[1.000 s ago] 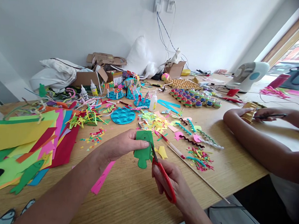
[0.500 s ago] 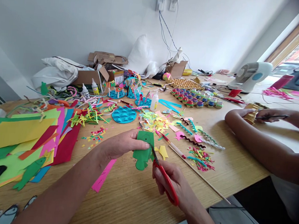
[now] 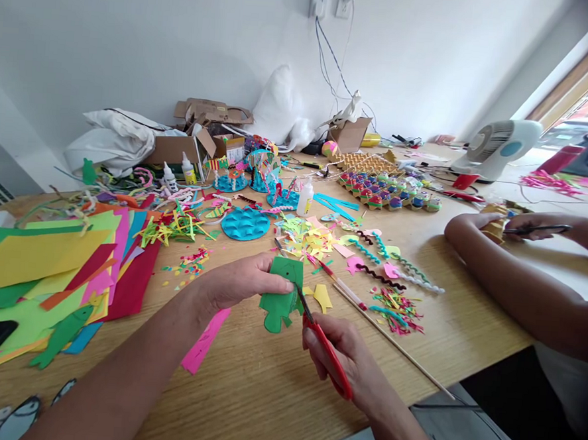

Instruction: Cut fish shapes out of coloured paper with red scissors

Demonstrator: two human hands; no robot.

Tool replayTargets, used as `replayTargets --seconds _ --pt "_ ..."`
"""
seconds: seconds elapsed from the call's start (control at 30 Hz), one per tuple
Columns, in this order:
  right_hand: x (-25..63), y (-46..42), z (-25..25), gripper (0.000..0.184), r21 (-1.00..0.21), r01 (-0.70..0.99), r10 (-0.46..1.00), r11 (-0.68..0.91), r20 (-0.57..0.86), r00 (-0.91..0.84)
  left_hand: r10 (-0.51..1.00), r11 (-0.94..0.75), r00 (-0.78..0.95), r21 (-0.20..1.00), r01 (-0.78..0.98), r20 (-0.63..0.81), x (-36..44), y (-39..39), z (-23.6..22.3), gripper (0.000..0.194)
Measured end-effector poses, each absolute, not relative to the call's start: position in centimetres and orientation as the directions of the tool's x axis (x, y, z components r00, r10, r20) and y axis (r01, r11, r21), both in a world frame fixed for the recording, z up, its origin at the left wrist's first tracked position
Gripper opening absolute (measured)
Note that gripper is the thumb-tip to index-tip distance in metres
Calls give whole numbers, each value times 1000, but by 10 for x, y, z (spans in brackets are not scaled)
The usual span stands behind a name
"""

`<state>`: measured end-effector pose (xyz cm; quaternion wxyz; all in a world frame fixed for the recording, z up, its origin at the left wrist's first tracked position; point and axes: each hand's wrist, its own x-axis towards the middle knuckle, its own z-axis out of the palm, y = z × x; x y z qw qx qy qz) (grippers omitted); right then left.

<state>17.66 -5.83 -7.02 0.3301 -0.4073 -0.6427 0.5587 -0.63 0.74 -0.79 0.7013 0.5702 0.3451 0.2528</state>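
My left hand (image 3: 250, 277) pinches a piece of green paper (image 3: 277, 306), thumb on top, with drawn lines and a partly cut, fish-like outline. Red-handled scissors (image 3: 332, 362) are gripped in my right hand (image 3: 338, 352), their blades at the right edge of the green paper. A narrow cut strip hangs by that edge. Below my left wrist lies a pink paper strip (image 3: 205, 341) with marks drawn on it. Just right of the green paper is a yellow paper scrap (image 3: 322, 297).
Coloured paper sheets (image 3: 32, 264) and a green paper fish (image 3: 62, 335) lie at left. A thin wooden stick (image 3: 396, 339) crosses the table at right. Glue bottles (image 3: 305, 198), a blue scalloped disc (image 3: 245, 224) and painted egg-carton pieces (image 3: 390, 191) stand farther back. Another person's arms (image 3: 515, 267) are at right.
The view has shifted very slightly. The lower part of the green paper has tilted a little to the left; both hands keep their holds and the scissors stay at its edge.
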Motion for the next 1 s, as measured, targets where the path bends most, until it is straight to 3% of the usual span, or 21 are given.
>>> replayTargets --seconds 0.37,0.67,1.0 --pt "175 -57 -67 36 -920 337 918 199 54 -394 740 204 644 977 59 -194 -8 8 -9 10" --pt "167 -59 -65 42 -987 157 932 -29 -84 -353 770 240 615 970 -33 -170 -2 5 -8 14" --pt "162 -61 -71 45 -1000 -1 943 -4 -3 -334 828 252 533 964 -80 -172 11 -2 -11 19"
